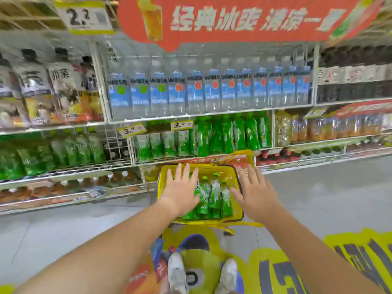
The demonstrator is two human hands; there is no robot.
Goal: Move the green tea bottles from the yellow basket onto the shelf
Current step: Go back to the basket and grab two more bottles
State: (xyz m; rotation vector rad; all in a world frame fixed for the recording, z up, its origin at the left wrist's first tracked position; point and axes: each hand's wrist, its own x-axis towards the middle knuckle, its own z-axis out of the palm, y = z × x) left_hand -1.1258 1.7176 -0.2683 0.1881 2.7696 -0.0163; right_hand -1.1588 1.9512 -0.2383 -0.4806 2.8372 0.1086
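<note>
1. Green tea bottles (pixel 212 198) are stood upright in the yellow basket (pixel 231 182), which is placed on the grey floor (pixel 318 198).
2. The left hand (pixel 180 193) and right hand (pixel 257 197) are spread flat over it, nothing grasped.
3. A wire shelf (pixel 115 143) of drinks is seen behind.

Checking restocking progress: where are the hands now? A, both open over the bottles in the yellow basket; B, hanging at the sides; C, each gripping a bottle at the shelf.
A: the left hand and right hand hover, fingers straight, over the green tea bottles in the yellow basket, holding nothing.
</note>
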